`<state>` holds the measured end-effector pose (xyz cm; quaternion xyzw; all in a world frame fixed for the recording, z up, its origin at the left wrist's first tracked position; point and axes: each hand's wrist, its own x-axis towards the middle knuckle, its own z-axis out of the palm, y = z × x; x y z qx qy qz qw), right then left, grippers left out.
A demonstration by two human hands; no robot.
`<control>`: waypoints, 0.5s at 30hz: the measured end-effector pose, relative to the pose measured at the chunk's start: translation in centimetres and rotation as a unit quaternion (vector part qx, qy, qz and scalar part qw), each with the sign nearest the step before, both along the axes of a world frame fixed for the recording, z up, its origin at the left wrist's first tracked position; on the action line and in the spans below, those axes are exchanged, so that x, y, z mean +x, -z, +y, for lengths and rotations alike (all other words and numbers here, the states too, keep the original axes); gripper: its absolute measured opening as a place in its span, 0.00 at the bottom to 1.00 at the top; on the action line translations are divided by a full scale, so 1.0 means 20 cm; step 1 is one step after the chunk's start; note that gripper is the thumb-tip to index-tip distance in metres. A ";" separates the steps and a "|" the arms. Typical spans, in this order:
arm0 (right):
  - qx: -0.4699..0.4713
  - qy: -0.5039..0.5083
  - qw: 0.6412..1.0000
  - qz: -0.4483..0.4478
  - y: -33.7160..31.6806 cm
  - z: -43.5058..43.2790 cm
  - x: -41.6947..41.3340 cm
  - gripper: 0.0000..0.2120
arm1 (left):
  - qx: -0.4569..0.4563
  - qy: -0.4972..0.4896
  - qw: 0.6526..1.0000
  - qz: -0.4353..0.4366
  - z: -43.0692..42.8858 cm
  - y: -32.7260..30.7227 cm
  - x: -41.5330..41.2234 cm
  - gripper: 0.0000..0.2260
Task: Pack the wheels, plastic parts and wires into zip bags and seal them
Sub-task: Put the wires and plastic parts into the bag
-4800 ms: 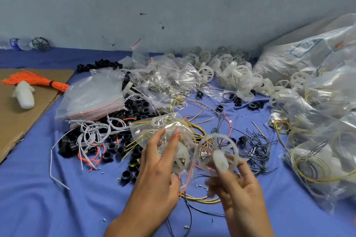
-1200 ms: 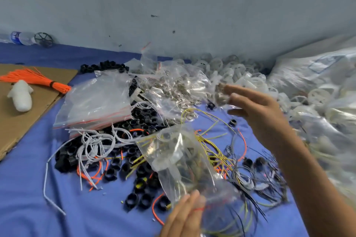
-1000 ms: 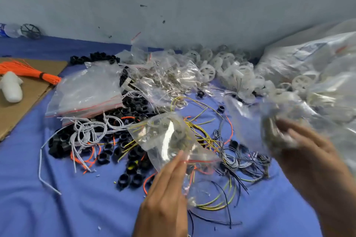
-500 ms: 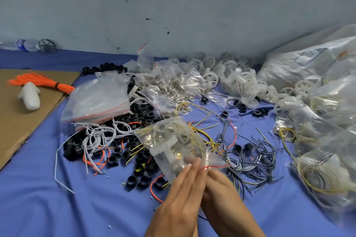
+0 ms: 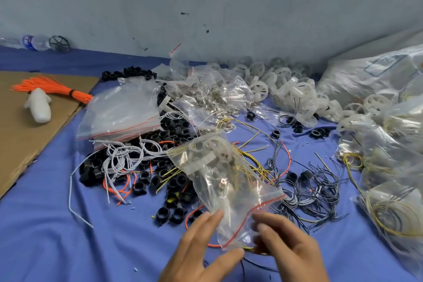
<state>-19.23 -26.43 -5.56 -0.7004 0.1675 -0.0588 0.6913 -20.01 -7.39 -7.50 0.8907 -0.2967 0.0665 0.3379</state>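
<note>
one zip bag (image 5: 219,181) hangs low over the blue cloth (image 5: 45,236), mouth end toward the person; whether its far end rests on the pile i cannot tell. two hands have it: the left hand (image 5: 199,252) pinches the near corner of the mouth between thumb and fingers, and the right hand (image 5: 290,249) pinches beside the red zip strip (image 5: 270,201), thumb showing through the film. the bag looks light, limp and slick, likely to sag and spill while unsealed, so the firmer strip is the place to take it, pressing along from one end. inside i count one white wheel (image 5: 215,146), plus yellow wire and dark bits too tangled to number. left of the bag lie black parts (image 5: 169,181) and white wires (image 5: 128,158), right of it black wires (image 5: 309,190) and packed bags (image 5: 389,167), behind it loose wheels (image 5: 286,89) and one stack of empty bags (image 5: 121,110); the loose things are too many to count.
</note>
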 end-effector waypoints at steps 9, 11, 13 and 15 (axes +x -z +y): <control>-0.391 -0.075 0.916 -0.052 -0.12 -0.20 0.27 0.14 | 0.005 -0.089 0.977 -0.193 0.01 -0.04 0.11 0.11; -0.393 -0.087 0.911 -0.094 -0.19 -0.21 0.35 0.09 | -0.011 -0.096 0.968 -0.233 0.04 -0.11 0.18 0.08; -0.363 -0.104 0.918 -0.123 -0.29 -0.22 0.42 0.08 | -0.014 -0.113 0.965 -0.237 0.07 -0.23 0.24 0.08; -0.319 -0.111 0.930 -0.147 -0.43 -0.22 0.48 0.06 | -0.030 -0.140 0.960 -0.242 0.11 -0.39 0.31 0.08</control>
